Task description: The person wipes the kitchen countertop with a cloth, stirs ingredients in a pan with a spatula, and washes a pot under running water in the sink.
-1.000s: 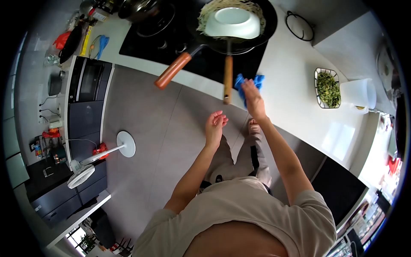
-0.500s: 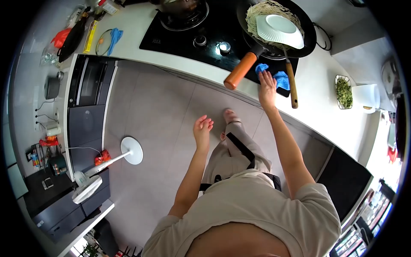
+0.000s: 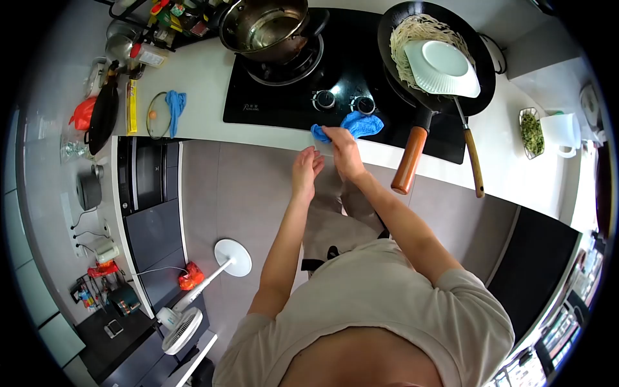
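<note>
A blue cloth [image 3: 361,125] lies bunched on the front edge of the black cooktop [image 3: 284,109], below the two knobs. My right hand [image 3: 346,153] has its fingers closed on the cloth's near side. Close by on the left, my left hand [image 3: 305,171] hangs in front of the counter edge, fingers loosely stretched and holding nothing. Right of the cloth, a wok [image 3: 487,77] with an orange handle holds pale noodles [image 3: 403,45] and an upturned pale green dish [image 3: 443,68]. A wooden-handled utensil [image 3: 474,161] leans out of the wok.
On the left burner stands a steel pot [image 3: 261,32]. A glass lid [image 3: 153,116] and another blue cloth [image 3: 175,111] lie on the counter's left part. To the right are a basket of greens [image 3: 532,133] and a white jug [image 3: 562,132]. A white fan [image 3: 184,329] stands on the floor.
My right hand has moved left along the cooktop's front with the blue cloth, from beside the wok handle to below the knobs. My left hand has come up near the counter edge.
</note>
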The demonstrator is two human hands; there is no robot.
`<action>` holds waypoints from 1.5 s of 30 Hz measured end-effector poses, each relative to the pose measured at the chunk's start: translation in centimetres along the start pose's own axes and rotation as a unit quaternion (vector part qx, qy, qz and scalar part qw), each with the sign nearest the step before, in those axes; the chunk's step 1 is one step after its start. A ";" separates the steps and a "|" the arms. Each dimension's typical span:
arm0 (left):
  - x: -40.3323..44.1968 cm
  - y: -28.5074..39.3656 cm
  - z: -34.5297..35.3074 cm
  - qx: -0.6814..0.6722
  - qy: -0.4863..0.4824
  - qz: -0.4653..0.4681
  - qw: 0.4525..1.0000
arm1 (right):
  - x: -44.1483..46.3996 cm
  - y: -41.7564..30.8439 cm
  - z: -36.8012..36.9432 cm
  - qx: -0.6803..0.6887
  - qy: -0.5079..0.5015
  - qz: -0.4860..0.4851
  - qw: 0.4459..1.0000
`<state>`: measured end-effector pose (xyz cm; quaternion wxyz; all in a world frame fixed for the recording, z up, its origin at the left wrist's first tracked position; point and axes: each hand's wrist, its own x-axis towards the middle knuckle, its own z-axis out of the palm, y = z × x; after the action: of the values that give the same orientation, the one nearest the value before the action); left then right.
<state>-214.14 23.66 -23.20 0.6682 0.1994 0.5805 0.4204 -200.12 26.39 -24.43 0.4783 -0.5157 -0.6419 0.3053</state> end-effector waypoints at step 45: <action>7.4 18.9 10.2 0.293 -0.339 0.372 0.813 | 8.8 -7.4 4.0 -0.112 0.153 0.225 0.956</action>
<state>-210.93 42.56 -10.91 0.5251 0.7164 0.2941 0.3529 -206.70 33.13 -16.69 0.4291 -0.7375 -0.4584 0.2488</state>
